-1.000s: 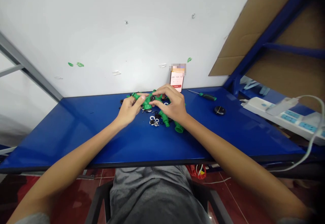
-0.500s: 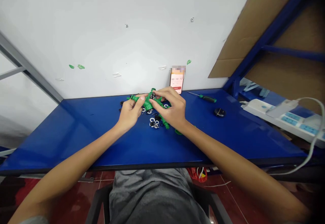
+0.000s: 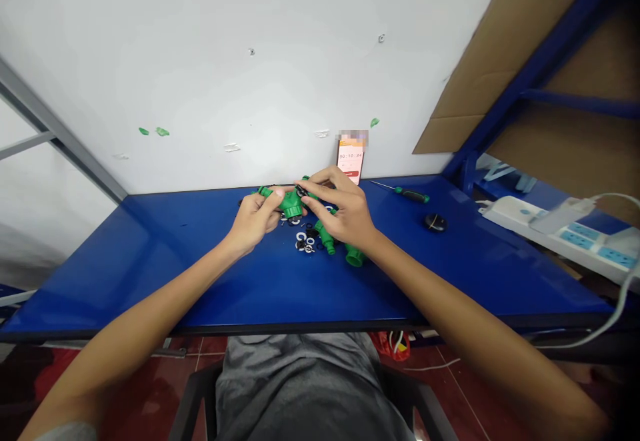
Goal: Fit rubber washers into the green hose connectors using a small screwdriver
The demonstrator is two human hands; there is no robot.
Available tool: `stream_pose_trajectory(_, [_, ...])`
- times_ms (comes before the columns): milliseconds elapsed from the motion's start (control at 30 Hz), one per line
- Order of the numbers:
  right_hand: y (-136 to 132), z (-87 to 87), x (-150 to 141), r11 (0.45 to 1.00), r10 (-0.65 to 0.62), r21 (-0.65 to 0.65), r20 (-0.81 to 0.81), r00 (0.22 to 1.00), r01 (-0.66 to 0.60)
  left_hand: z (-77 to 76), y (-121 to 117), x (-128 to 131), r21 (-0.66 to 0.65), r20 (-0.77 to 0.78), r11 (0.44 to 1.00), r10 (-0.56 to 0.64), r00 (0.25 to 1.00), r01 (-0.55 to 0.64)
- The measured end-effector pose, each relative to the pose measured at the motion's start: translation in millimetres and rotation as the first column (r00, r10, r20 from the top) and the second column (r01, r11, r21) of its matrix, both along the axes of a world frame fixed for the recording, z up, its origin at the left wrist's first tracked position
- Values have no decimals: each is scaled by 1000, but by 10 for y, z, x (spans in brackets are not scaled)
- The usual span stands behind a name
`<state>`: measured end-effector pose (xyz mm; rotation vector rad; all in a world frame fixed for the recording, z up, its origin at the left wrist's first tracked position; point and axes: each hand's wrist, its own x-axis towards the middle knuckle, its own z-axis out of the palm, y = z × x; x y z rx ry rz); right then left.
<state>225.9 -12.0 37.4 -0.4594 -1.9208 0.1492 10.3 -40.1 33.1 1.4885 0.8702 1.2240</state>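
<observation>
My left hand (image 3: 253,218) is closed around a green plastic fitting (image 3: 287,202), held just above the blue table (image 3: 200,274). My right hand (image 3: 345,211) pinches a small dark part at the fitting's open end, thumb and forefinger together. Below the hands lie more green fittings (image 3: 327,240) and a scatter of several small black and white rings (image 3: 304,241). A green cap piece (image 3: 354,254) rests by my right wrist.
A phone with a running timer (image 3: 350,158) leans on the white wall. A green-handled screwdriver (image 3: 405,194) and a black round object (image 3: 435,222) lie to the right. A white power strip (image 3: 550,228) with cable sits on the far right under a blue shelf frame.
Both hands stay together on the green fitting; the right fingers have shifted slightly on its end. The green cap by my right wrist shows again.
</observation>
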Motion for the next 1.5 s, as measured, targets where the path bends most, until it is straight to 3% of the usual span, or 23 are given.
stream_pose_trajectory(333, [138,-22,77,988,151,-46,142,978,-146,-18,157,-123,-107,-84,994,-39,996,30])
stream_pose_trajectory(533, [156,-10,108,988,152,-65,179,972,-143,37,191,-171,-169,-104,985,-62,993,43])
stream_pose_trajectory(700, [172,-2,120,964,244,-166,254,936,-207,49,165,-140,-229,-112,963,-174,978,145])
stream_pose_trajectory(767, [169,-21,106,956,268,-193,254,929,-222,11,148,-94,-207,-119,970,-155,981,128])
stream_pose_trajectory(967, [75,-73,4,975,186,-154,152,971,-163,-118,121,9,-84,-88,996,-1,996,-7])
stream_pose_trajectory(1300, [19,-242,-198,987,-36,-161,-60,998,26,-107,108,6,165,-224,975,186,957,-151])
stream_pose_trajectory(1400, [31,-258,-208,982,-69,-179,-74,995,55,-109,118,11,139,-195,977,188,963,-162])
stream_pose_trajectory(1500, [82,-238,-163,981,-32,-194,-35,999,25,-58,127,0,18,-100,993,119,988,-118])
